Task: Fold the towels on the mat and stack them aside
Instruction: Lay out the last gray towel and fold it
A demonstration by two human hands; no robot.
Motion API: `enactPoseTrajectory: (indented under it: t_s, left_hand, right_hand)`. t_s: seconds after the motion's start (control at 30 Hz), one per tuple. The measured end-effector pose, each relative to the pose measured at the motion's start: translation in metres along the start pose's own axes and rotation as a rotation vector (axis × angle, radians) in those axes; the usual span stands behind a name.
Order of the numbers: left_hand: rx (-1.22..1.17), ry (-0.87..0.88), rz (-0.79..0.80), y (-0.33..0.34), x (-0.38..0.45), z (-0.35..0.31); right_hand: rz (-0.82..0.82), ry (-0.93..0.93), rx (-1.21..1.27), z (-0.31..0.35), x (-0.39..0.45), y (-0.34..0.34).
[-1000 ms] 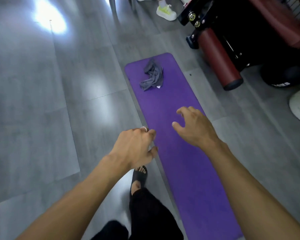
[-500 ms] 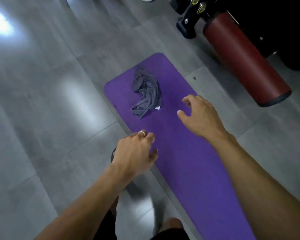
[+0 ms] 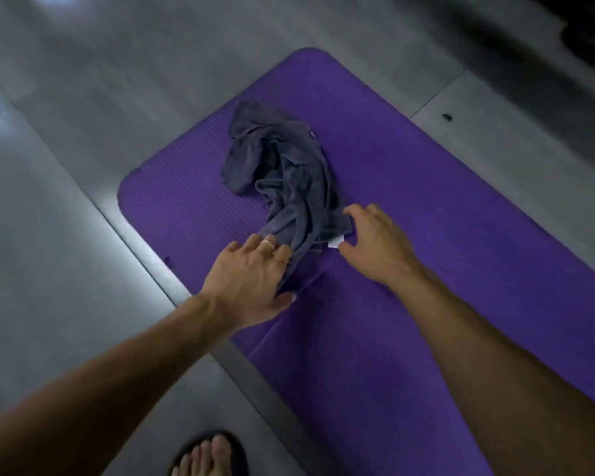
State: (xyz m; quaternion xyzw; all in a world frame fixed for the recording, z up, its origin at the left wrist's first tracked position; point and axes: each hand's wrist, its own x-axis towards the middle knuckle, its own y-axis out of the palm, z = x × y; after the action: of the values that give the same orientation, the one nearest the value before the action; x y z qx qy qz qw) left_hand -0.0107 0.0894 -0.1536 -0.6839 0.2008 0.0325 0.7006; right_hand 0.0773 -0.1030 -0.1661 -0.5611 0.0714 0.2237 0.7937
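A crumpled dark grey towel [image 3: 289,173] lies near the far end of the purple mat [image 3: 443,235], with a small white label at its near right corner. My left hand [image 3: 251,283] is at the towel's near end. Its fingers are spread and its fingertips touch the cloth, and the thumb lies apart on the mat. My right hand [image 3: 375,245] hovers just right of the label corner, its fingers curled and apart, holding nothing. The towel's near tip is partly hidden under my left fingers.
Grey tiled floor [image 3: 66,201] surrounds the mat. My sandalled foot [image 3: 210,455] stands on the floor just left of the mat's near part. Something dark sits at the top right corner [image 3: 588,36], blurred.
I have stepped forward and leaned in, so the towel is much closer. Both hands have moved from mid-air over the mat down to the towel's near end. The red roller has left the view.
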Motion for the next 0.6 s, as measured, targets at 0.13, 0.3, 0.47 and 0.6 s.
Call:
enactPoseTrajectory:
  t_s: [0.13, 0.3, 0.47, 0.6]
  left_hand:
    - [0.068, 0.019, 0.062, 0.062, 0.03, 0.018]
    - [-0.202, 0.17, -0.188, 0.066, 0.044, 0.02]
    - [-0.43, 0.354, -0.213, 0.034, 0.035, -0.051]
    - [-0.402, 0.529, -0.611, 0.005, 0.044, -0.107]
  right_hand:
    - [-0.112, 0.023, 0.202, 0.0, 0.026, 0.067]
    - [-0.033, -0.011, 0.62, 0.007, 0.022, 0.09]
    - [-0.205, 0.229, 1.163, -0.036, -0.023, 0.032]
    - [-0.436, 0.242, 1.068, -0.093, -0.085, -0.009]
